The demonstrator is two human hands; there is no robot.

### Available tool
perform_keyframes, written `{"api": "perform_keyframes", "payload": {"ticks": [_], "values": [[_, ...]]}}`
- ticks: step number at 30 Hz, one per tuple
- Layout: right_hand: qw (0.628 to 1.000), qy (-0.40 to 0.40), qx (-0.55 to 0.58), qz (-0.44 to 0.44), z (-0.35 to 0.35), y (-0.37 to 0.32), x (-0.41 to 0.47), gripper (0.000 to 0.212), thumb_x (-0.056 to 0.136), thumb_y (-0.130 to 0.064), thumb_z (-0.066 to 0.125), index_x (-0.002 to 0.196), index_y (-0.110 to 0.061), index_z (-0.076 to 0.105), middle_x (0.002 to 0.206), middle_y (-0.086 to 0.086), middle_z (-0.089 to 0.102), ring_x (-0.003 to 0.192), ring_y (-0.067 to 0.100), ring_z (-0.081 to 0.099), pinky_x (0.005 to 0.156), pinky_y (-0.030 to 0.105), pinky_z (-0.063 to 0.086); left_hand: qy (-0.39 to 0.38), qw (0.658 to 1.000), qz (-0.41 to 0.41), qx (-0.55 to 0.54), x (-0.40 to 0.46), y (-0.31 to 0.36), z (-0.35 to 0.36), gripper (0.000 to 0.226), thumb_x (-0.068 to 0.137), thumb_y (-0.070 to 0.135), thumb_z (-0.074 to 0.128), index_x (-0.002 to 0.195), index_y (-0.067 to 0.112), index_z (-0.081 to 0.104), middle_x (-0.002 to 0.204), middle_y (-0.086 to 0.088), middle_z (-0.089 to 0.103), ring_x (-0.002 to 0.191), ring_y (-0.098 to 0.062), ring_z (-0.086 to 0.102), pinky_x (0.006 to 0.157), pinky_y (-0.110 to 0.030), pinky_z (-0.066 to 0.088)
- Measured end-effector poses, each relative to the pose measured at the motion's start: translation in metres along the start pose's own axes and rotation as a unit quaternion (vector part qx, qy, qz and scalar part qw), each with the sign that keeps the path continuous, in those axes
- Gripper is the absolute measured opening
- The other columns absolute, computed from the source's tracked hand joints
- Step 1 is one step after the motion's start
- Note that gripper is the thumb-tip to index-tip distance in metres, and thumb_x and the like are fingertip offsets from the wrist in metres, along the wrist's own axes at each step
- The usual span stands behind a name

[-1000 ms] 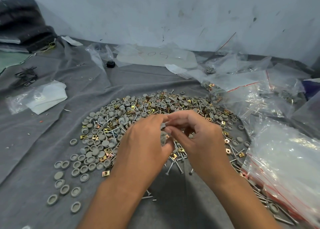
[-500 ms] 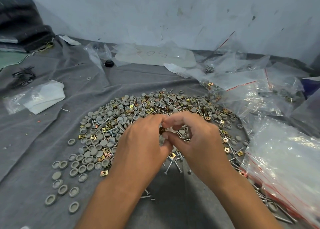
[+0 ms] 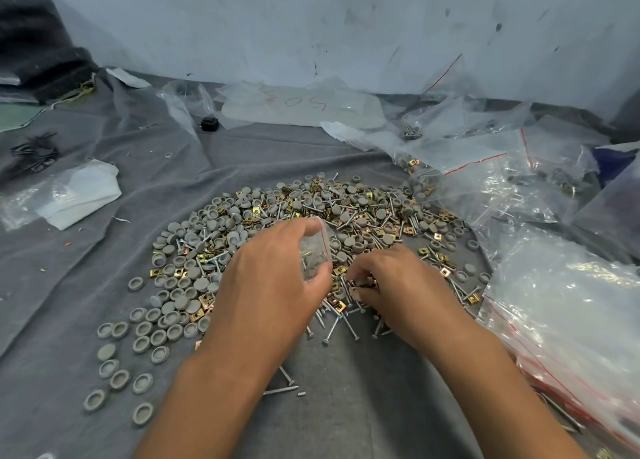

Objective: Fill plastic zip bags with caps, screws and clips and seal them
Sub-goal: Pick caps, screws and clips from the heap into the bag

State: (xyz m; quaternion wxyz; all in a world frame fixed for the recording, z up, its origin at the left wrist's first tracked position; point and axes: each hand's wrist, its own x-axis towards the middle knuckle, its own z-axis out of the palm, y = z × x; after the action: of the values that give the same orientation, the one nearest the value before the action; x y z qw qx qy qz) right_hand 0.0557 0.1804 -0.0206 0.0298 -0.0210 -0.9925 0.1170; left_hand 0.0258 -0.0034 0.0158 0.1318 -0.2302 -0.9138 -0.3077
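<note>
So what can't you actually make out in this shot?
- Head view: what the right hand picks; its curled fingers hide it.
- How many caps are in the small zip bag; the left hand covers part of it.
- The marker writing on the far plastic sheet: too faint to read.
- The bag stack at right: cut off by the frame edge.

My left hand (image 3: 273, 282) and right hand (image 3: 401, 285) are bare, both forearms uncovered, with no sleeves, gloves, rings or watch showing.

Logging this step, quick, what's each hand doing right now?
Left hand: holding a small zip bag with caps inside.
Right hand: fingers curled in the pile, pinching small parts; which ones cannot be told.
</note>
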Motion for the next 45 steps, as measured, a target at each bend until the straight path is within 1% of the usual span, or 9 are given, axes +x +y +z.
{"api": "perform_keyframes", "payload": {"ticks": [8, 13, 17, 21, 27, 31, 35, 41, 45], "values": [[1.000, 0.005, 0.001, -0.005, 0.004, 0.007, 0.001, 0.016, 0.106, -0.035, 0.048, 0.106, -0.036, 0.064, 0.108, -0.016, 0.048, 0.108, 0.013, 0.043, 0.079, 0.028, 0.040, -0.002, 1.000, 0.000, -0.003, 0.000, -0.002, 0.001, 0.045, 0.086, 0.040, 0.075, 0.129, 0.035, 0.059, 0.100, 0.022, 0.059, 0.082, -0.002, 0.048, 0.080, -0.024, 0.048], [0.989, 0.025, 0.144, -0.018, 0.005, -0.005, 0.002, 0.008, 0.107, -0.029, 0.041, 0.102, -0.036, 0.043, 0.091, -0.008, 0.057, 0.081, 0.016, 0.055, 0.073, 0.044, 0.051, -0.005, 1.000, -0.006, -0.005, 0.001, -0.002, 0.001, 0.047, 0.085, 0.041, 0.075, 0.129, 0.035, 0.059, 0.110, 0.020, 0.065, 0.084, -0.001, 0.049, 0.082, -0.027, 0.052], [0.994, 0.026, 0.087, -0.063, 0.006, -0.014, 0.001, 0.012, 0.105, -0.022, 0.047, 0.104, -0.027, 0.058, 0.095, -0.003, 0.055, 0.090, 0.021, 0.053, 0.077, 0.043, 0.051, -0.004, 1.000, -0.004, -0.002, 0.001, -0.001, 0.001, 0.046, 0.084, 0.041, 0.075, 0.128, 0.035, 0.060, 0.108, 0.020, 0.064, 0.085, -0.002, 0.049, 0.081, -0.025, 0.048], [0.997, 0.033, 0.047, -0.054, 0.009, -0.018, 0.000, 0.018, 0.099, -0.035, 0.058, 0.112, -0.027, 0.067, 0.105, -0.008, 0.056, 0.108, 0.014, 0.047, 0.090, 0.030, 0.046, -0.001, 1.000, -0.001, -0.002, 0.001, -0.001, 0.001, 0.045, 0.085, 0.039, 0.075, 0.127, 0.033, 0.061, 0.102, 0.021, 0.061, 0.083, -0.002, 0.048, 0.079, -0.024, 0.046], [0.998, 0.029, 0.036, -0.034, 0.012, -0.016, 0.003, 0.018, 0.102, -0.039, 0.053, 0.105, -0.026, 0.066, 0.098, -0.009, 0.052, 0.103, 0.016, 0.050, 0.087, 0.035, 0.048, 0.007, 1.000, 0.007, 0.000, 0.001, 0.000, 0.000, 0.043, 0.085, 0.038, 0.075, 0.126, 0.033, 0.062, 0.096, 0.024, 0.055, 0.083, -0.001, 0.048, 0.077, -0.021, 0.043], [0.971, 0.150, 0.186, -0.009, 0.004, -0.013, 0.005, 0.011, 0.102, -0.028, 0.059, 0.099, -0.023, 0.068, 0.089, -0.013, 0.060, 0.082, 0.005, 0.057, 0.072, 0.024, 0.046, -0.003, 1.000, 0.010, -0.004, 0.000, 0.000, 0.000, 0.045, 0.085, 0.039, 0.075, 0.128, 0.034, 0.060, 0.092, 0.024, 0.050, 0.079, -0.001, 0.049, 0.076, -0.022, 0.047], [0.910, 0.316, 0.247, -0.104, -0.014, -0.025, 0.000, 0.007, 0.099, -0.023, 0.065, 0.101, -0.018, 0.070, 0.090, -0.013, 0.067, 0.083, -0.006, 0.058, 0.074, 0.005, 0.038, -0.005, 1.000, 0.008, -0.004, -0.001, 0.002, 0.001, 0.044, 0.085, 0.038, 0.074, 0.127, 0.036, 0.060, 0.083, 0.022, 0.044, 0.076, -0.003, 0.045, 0.073, -0.024, 0.045], [0.913, 0.295, 0.223, -0.174, -0.006, -0.035, -0.004, 0.010, 0.095, -0.022, 0.068, 0.103, -0.015, 0.068, 0.097, -0.010, 0.068, 0.088, 0.004, 0.062, 0.078, 0.017, 0.049, -0.015, 1.000, 0.012, 0.004, 0.001, 0.003, 0.000, 0.033, 0.086, 0.039, 0.072, 0.116, 0.037, 0.062, 0.089, 0.022, 0.051, 0.079, -0.004, 0.047, 0.068, -0.023, 0.036], [0.921, 0.289, 0.199, -0.168, -0.007, -0.034, -0.004, 0.016, 0.095, -0.028, 0.067, 0.109, -0.022, 0.062, 0.097, -0.023, 0.058, 0.090, 0.007, 0.059, 0.075, 0.024, 0.050, -0.022, 1.000, 0.008, 0.012, 0.000, 0.004, 0.000, 0.035, 0.085, 0.039, 0.071, 0.119, 0.038, 0.061, 0.087, 0.021, 0.049, 0.079, -0.006, 0.047, 0.069, -0.024, 0.037]]}}
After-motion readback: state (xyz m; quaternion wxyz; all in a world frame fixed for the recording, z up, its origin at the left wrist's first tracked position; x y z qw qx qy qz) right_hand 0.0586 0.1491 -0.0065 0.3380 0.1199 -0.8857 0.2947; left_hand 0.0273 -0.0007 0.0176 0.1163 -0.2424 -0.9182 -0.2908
